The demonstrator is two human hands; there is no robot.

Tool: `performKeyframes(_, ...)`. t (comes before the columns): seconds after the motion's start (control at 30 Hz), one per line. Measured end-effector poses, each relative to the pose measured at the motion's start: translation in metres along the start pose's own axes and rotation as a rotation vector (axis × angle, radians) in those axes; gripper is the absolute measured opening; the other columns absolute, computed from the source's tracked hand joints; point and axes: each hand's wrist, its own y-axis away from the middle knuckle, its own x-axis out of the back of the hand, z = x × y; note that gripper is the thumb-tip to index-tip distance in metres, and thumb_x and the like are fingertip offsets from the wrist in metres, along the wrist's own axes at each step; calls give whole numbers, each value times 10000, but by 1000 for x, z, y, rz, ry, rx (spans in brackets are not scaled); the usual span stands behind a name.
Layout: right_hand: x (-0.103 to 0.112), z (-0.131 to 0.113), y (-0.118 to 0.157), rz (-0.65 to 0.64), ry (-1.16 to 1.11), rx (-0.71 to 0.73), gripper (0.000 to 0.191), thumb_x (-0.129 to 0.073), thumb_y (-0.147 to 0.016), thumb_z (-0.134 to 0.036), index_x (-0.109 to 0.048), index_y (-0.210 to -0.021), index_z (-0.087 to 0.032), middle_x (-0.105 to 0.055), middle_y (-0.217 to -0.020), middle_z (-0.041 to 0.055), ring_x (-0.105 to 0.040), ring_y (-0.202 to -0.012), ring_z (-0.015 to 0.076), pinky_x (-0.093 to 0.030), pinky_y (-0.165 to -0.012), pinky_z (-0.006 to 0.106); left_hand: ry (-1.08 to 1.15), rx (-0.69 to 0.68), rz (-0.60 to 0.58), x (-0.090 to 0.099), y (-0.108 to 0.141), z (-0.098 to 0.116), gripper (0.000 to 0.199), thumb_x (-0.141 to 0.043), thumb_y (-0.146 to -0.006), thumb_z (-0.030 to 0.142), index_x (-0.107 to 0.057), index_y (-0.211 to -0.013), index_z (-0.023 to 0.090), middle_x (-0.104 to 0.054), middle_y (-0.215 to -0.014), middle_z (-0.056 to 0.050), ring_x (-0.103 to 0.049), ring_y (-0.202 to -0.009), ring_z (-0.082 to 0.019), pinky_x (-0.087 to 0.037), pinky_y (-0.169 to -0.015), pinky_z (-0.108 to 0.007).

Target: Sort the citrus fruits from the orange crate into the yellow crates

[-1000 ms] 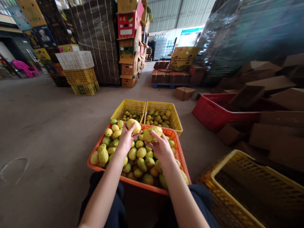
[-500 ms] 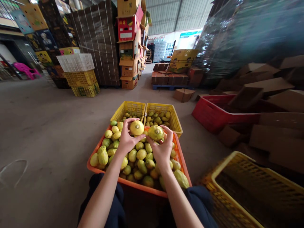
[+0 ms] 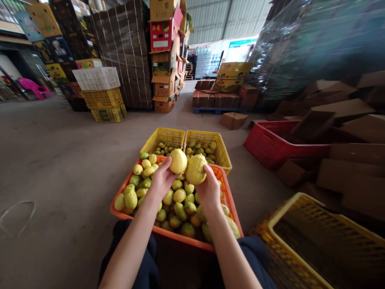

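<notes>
My left hand [image 3: 162, 175] is closed round a smooth, round yellow fruit [image 3: 178, 161]. A lumpier yellow fruit [image 3: 196, 169] sits in the grip of my right hand [image 3: 209, 188], its folded end facing up and right. The two fruits are side by side, close together, over an orange crate [image 3: 227, 192]. Many yellow-green fruits [image 3: 179, 196] of mixed size fill that crate, some round and some longer. I cannot tell their exact kind. Parts of the pile are hidden beneath my hands and forearms.
Two yellow crates [image 3: 224, 154] with more fruit stand against the orange crate's far side. Right of me are another yellow crate [image 3: 297, 200] and a red crate [image 3: 261, 146] among flattened cardboard [image 3: 349, 172]. Stacked boxes [image 3: 164, 60] rise farther back.
Both fruits have been turned in my hands: their stem ends faced me before, and now other sides show. They have come closer together, the left one moving slightly right.
</notes>
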Motion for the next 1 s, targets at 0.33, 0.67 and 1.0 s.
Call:
performKeyframes(0.33,8,-4,-11,108,-76,-148,180,-641,-847,-364,-693,-908,-203,-746,-718,23,-653,-509,192,-462,-395,270,102,38,82,-4,-1,-4,362,-494,-1045,315,-620,-1362,193,-792,-987,-57,-787,-929,-208,-649,-915,-360)
performKeyframes(0.67,3,-12,-4,59,-149,-293,203,-628,-899,-364,-706,-822,-193,-738,-659,33,-696,-541,191,-504,-430,254,125,102,87,-2,0,-8,319,-533,-1006,353,-664,-1119,84,-768,-817,-104,-736,-611,-175,-630,-561,-246)
performKeyframes(1.0,17,-37,-8,93,-168,-324,250,-550,-924,-349,-722,-818,-201,-751,-675,36,-727,-599,207,-620,-639,334,-516,467,117,53,-8,-58,257,-719,-861,354,-664,-1058,199,-722,-828,-36,-705,-667,-175,-559,-610,-262)
